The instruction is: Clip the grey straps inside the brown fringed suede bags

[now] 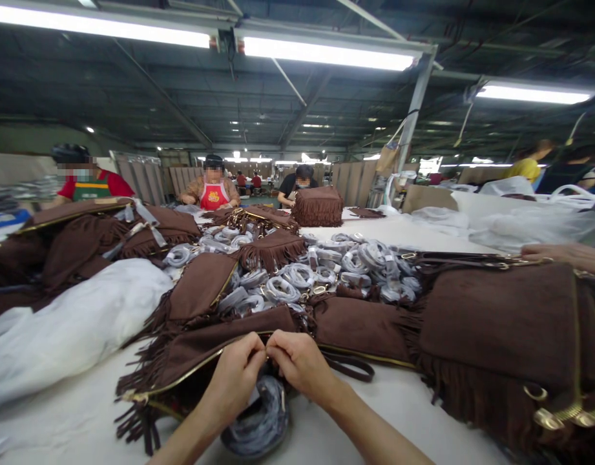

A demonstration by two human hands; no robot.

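My left hand [239,368] and my right hand [297,361] meet fingertip to fingertip, both closed in a pinch. They are at the gold-zipped mouth of a dark brown fringed bag [190,345]. What lies between the fingers is too small and covered to make out. Just beneath my hands is a coiled strap wrapped in clear plastic [261,420]. To the right of my right hand lies another brown fringed bag [360,326], with a dark wrist loop [350,367] at its lower edge.
Plastic-wrapped coiled straps [297,274] are heaped behind the bags. Stacked brown bags stand at right [495,316] and left [84,245]. White plastic [84,323] lies at left. Several people work across the table; another person's hand [568,255] touches the right stack.
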